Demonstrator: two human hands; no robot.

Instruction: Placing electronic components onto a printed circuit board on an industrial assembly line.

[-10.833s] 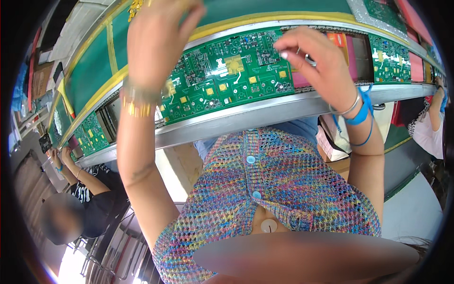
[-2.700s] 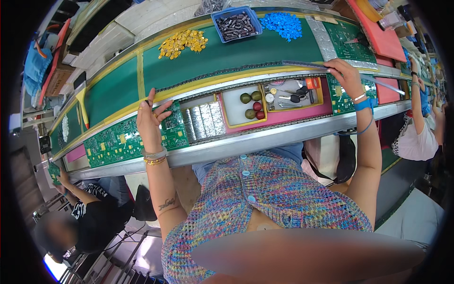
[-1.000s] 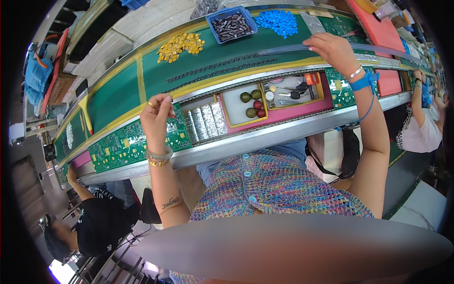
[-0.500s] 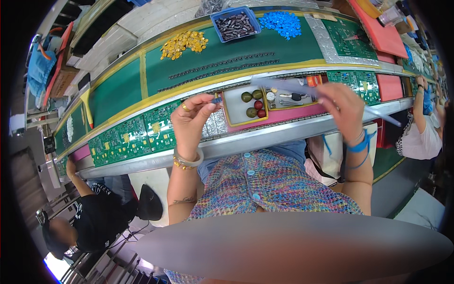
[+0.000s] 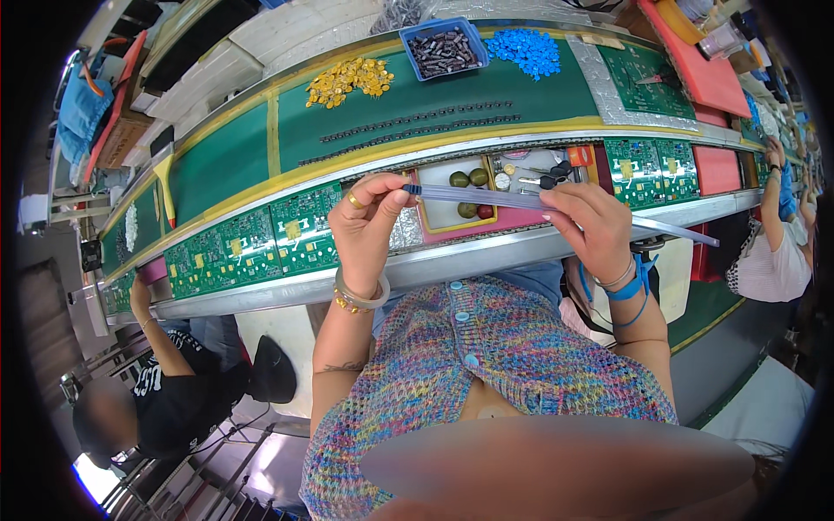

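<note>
Clear plastic tube, long and thin with a small blue cap at its left end, held level in both hands above the near edge of the assembly line and just over a pink tray. Left hand raised, thumb and fingertips pinched on the capped end, gold ring on one finger, pale bangle and gold bracelet at the wrist. Right hand wrapped around the tube farther along, fingers curled over it, blue wrist strap and thin bands below; free end of the tube stuck out past that hand toward the right and slightly downward. Pink tray sat directly behind the hands, with a white compartment of round green and dark red parts and a second one of small metal and black pieces. Green circuit boards lay in a row on the line to the left of the tray, more of them to its right. Farther back, on the green mat: yellow parts in a heap, a blue bin of dark cylinders, a pile of blue parts. Another person in a black shirt seated at lower left, one hand up at the line.
</note>
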